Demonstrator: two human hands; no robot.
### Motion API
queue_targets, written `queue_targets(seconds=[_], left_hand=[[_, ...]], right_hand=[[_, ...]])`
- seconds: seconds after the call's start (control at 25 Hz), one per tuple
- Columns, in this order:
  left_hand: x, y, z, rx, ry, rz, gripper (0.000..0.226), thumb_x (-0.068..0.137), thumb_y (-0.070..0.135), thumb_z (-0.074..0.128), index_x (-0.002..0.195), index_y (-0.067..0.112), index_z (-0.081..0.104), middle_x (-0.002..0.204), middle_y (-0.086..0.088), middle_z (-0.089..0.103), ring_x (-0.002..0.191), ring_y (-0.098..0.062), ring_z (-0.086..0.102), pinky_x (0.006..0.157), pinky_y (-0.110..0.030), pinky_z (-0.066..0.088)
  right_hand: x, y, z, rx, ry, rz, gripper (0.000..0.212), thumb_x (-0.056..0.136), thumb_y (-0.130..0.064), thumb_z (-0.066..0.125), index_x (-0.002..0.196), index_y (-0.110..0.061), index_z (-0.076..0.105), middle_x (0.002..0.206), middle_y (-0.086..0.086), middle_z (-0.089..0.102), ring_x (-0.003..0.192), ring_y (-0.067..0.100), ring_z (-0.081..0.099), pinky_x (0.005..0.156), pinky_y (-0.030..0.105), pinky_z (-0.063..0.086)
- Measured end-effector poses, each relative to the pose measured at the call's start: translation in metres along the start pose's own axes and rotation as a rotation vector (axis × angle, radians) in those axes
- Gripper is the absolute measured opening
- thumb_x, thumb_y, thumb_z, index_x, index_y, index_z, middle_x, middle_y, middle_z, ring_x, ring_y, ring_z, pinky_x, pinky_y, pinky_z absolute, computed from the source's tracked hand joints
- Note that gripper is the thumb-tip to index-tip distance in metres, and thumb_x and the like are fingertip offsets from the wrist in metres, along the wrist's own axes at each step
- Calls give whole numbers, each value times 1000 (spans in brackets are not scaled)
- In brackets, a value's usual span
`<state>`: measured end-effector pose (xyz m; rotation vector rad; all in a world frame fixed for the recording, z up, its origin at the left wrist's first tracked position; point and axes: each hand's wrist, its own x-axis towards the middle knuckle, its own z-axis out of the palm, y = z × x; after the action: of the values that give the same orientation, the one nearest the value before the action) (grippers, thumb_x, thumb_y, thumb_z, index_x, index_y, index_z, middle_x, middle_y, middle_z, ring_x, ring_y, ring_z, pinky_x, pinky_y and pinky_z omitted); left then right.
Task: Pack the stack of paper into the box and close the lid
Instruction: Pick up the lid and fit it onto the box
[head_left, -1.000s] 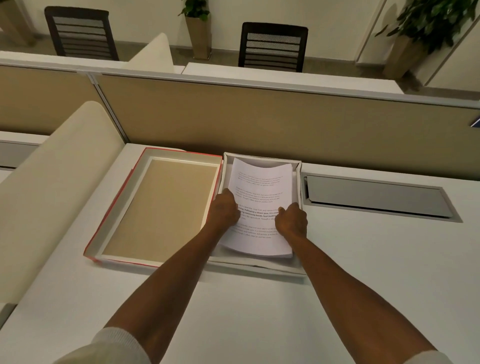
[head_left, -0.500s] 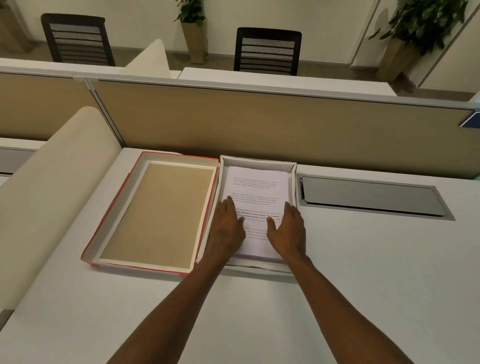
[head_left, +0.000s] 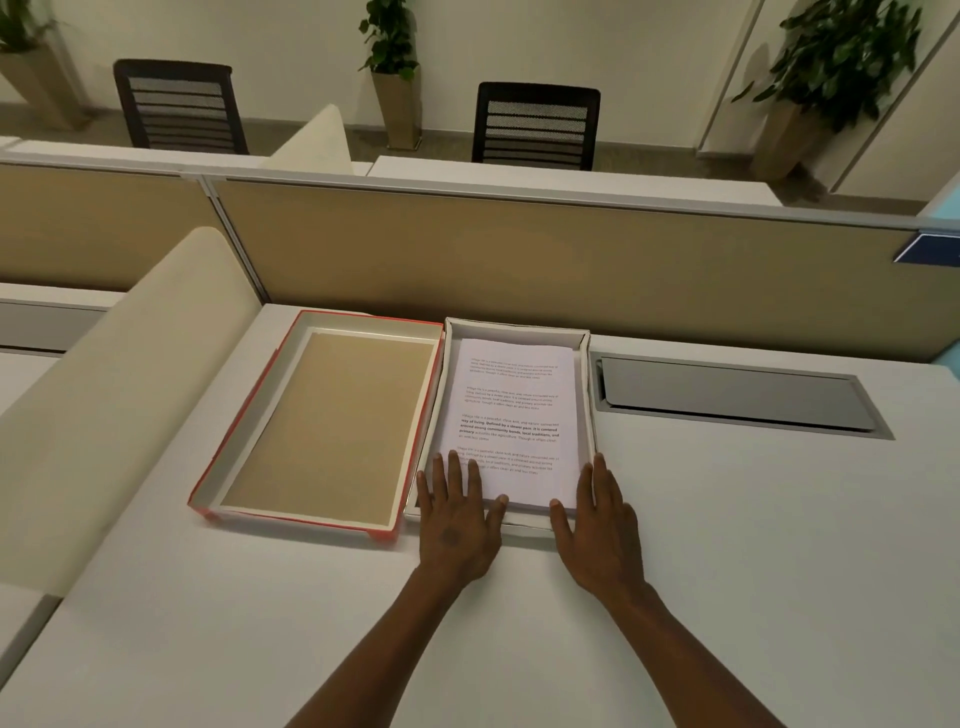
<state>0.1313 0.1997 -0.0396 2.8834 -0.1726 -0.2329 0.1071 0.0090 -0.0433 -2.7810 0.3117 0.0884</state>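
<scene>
The stack of printed paper (head_left: 511, 410) lies flat inside the shallow white box (head_left: 586, 374) on the desk. The red-edged lid (head_left: 244, 415) lies upside down just left of the box, its tan inside facing up. My left hand (head_left: 457, 525) rests flat over the box's near left corner, fingers spread, fingertips on the paper's edge. At the near right corner my right hand (head_left: 597, 525) lies flat, fingers apart, partly on the desk. Neither hand grips anything.
A tan partition wall (head_left: 519, 260) stands right behind the box. A grey cable hatch (head_left: 737, 395) is set into the white desk (head_left: 727, 545) to the right. A cream curved divider (head_left: 104, 395) borders the left side.
The paper went from curled in my grip to lying flat in the box. Both hands let go, flattened, and slid back toward the box's near edge.
</scene>
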Motion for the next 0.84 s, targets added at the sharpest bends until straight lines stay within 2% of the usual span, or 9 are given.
queue_targets(seconds=[0.12,0.28,0.36,0.44,0.52,0.64,0.76,0.84], left_hand=[[-2,3,4,13,-10,4,83,94,67,3,160,19,-12,167,-8,-24,153,-30,-26,125,-52,-14],[-4,1,0,-58,10,22,82,97,65,17,160,20,-10,168,-7,-22,153,-28,-26,126,-51,-12],[-9,-11,-9,-191,99,32,82,96,66,22,162,24,-1,170,-3,-15,155,-24,-21,128,-49,-4],[-15,-34,-22,-335,249,-46,80,95,65,30,161,23,14,171,-3,-1,158,-24,-11,129,-48,5],[-20,-64,-34,-410,418,-222,81,93,61,39,160,18,22,170,-10,9,158,-30,-2,127,-53,13],[-22,-105,-46,-482,567,-561,89,91,49,56,159,7,18,167,-24,9,156,-41,2,124,-57,14],[-20,-131,-56,-732,504,-972,105,87,38,73,159,3,4,164,-29,11,152,-46,12,122,-55,22],[-21,-146,-58,-825,424,-1124,103,86,40,74,157,-1,11,156,-31,28,144,-47,29,114,-56,34]], right_hand=[[-1,6,-4,33,-30,-15,80,97,-58,33,158,-15,3,168,4,0,152,25,15,120,51,26],[-4,4,-8,50,-41,-43,82,93,-62,26,158,-18,0,167,4,-4,153,26,10,122,50,21],[-8,3,-12,40,6,-98,82,93,-63,26,158,-21,3,167,6,-3,154,26,7,123,50,17],[-15,-3,-16,98,97,-172,79,94,-61,34,158,-19,12,167,7,6,153,26,11,123,50,18],[-24,-18,-16,149,149,-278,77,94,-56,42,157,-17,19,166,7,13,153,25,13,123,47,19],[-40,-54,-8,141,80,-436,74,97,-56,39,158,-21,14,167,0,4,154,16,-2,124,40,8],[-50,-91,6,95,-18,-534,73,98,-58,31,158,-24,9,167,-3,-4,153,14,-12,125,39,2],[-56,-109,14,84,-51,-563,73,98,-59,31,158,-24,11,166,-4,-4,152,14,-13,125,40,0]])
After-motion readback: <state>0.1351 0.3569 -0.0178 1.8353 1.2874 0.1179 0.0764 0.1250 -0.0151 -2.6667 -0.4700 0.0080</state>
